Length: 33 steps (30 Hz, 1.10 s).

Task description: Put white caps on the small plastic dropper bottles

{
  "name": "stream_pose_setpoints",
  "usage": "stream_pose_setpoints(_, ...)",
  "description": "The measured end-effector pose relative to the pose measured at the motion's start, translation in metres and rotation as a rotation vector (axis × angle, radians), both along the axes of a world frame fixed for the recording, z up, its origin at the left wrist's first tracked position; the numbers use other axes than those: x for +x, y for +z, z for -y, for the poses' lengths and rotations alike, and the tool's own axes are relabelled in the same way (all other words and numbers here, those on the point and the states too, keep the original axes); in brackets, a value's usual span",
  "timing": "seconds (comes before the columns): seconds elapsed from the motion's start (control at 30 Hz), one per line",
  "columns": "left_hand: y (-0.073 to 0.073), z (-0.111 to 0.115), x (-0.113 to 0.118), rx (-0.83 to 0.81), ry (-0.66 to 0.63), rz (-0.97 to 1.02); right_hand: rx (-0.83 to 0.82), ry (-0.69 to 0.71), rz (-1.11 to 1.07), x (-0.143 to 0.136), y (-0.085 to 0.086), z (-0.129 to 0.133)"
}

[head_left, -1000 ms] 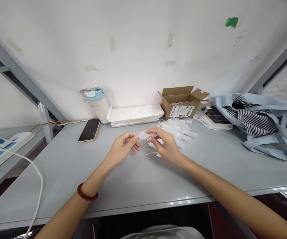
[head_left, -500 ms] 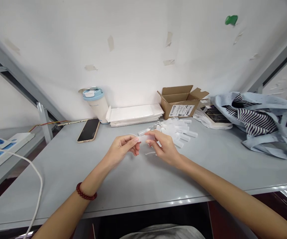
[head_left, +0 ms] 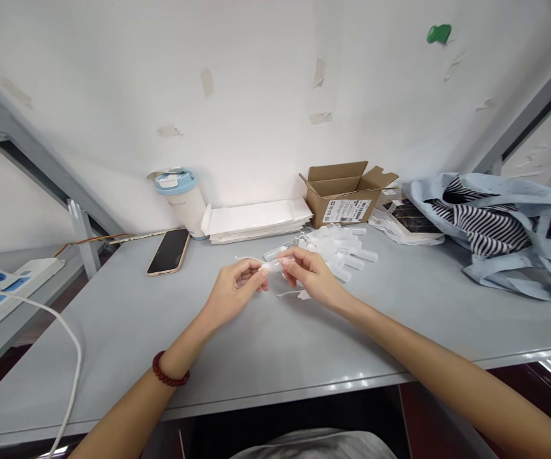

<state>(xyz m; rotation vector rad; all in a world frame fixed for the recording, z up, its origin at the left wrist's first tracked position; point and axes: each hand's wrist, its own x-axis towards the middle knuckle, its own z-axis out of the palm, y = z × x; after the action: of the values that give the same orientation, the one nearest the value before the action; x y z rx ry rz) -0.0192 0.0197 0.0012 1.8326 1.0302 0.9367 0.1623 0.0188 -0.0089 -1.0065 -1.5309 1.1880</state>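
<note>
Between my two hands is a small translucent plastic tube, lying roughly level above the desk. My left hand pinches its left end with thumb and fingers, and a thin white string shows beside these fingers. My right hand pinches the tube's other end. Just behind my right hand lies a pile of similar translucent tubes with white strings. A single tube rests at the left of the pile. Under my right hand, a small white piece with a string lies on the desk.
A phone, a blue-lidded cup, a stack of white envelopes and an open cardboard box line the wall. At the right lies a light blue cloth bag. A power strip with a white cable is at the left.
The tube shows more plainly between my hands now. My right hand's fingers have closed on its right end, and more of the white piece beneath is visible.
</note>
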Motion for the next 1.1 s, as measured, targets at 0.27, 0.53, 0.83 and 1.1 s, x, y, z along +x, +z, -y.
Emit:
stream_pose_setpoints(0.27,0.000,-0.004,-0.003,-0.201,-0.106,0.126,0.189,0.003,0.062,0.002,-0.003,0.000)
stream_pose_setpoints(0.53,-0.001,0.000,-0.002,-0.088,-0.040,-0.051,0.157,-0.038,0.208,0.001,-0.001,0.004)
stream_pose_setpoints(0.83,-0.009,0.001,-0.001,0.264,-0.014,-0.344,-0.030,-0.013,0.110,0.001,0.000,-0.001)
stream_pose_setpoints(1.1,-0.022,-0.002,-0.001,0.673,-0.001,-0.551,-0.176,-0.030,0.020,0.000,0.003,-0.001)
